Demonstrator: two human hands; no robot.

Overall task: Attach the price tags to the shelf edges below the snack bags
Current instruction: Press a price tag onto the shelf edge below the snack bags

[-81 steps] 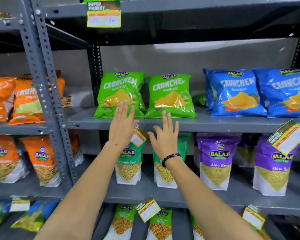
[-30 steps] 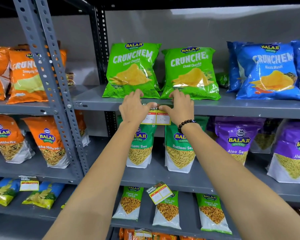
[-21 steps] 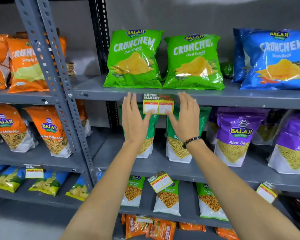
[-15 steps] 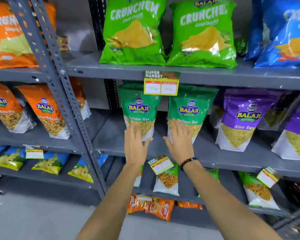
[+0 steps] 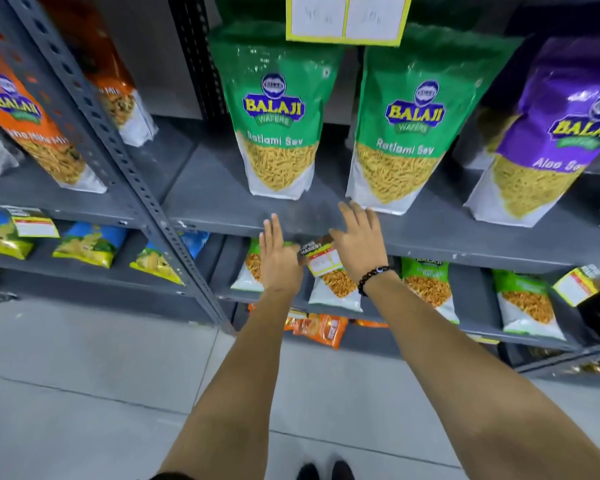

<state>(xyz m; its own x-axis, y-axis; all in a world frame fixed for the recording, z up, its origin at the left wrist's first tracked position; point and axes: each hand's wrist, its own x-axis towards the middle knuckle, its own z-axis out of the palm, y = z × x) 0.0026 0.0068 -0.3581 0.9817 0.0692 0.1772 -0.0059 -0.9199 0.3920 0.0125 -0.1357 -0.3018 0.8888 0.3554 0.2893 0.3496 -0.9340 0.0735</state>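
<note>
Shelf edge: a grey metal shelf [image 5: 465, 237] runs across the middle of the view, its front lip facing the camera; both hands reach to this lip from below.
Open room: a bare strip of shelf top lies in front of the bags, and the grey floor [image 5: 84, 393] beneath the arms is open.
Upright: a grey perforated metal post [image 5: 118, 161] slants down the left, well apart from the hands.
Bags above: two green "Ratlami Sev" snack pouches [image 5: 278, 133] stand upright side by side on the shelf, with a gap between them; a purple "Aloo Sev" snack pouch [image 5: 548, 140] stands to their right.
Left hand [image 5: 279, 258]: flat, fingers straight and pressed together, tips at the shelf lip; the thumb side is just beside the tag. It holds nothing.
Right hand [image 5: 357, 244]: open, fingers spread, tips over the shelf top near the right green pouch; a black bead bracelet [image 5: 374, 277] sits on the wrist.
Task tag: a small yellow-bordered paper price tag with white panels [image 5: 321, 261] hangs tilted at the shelf lip, between the two hands; whether the right thumb touches it cannot be told.
Tag above: a larger yellow-bordered price tag [image 5: 347, 19] hangs straight at the top edge of the view.
Other tags: a tag [image 5: 35, 225] lies on the left lower shelf; another [image 5: 575, 285] is tilted at far right.
</note>
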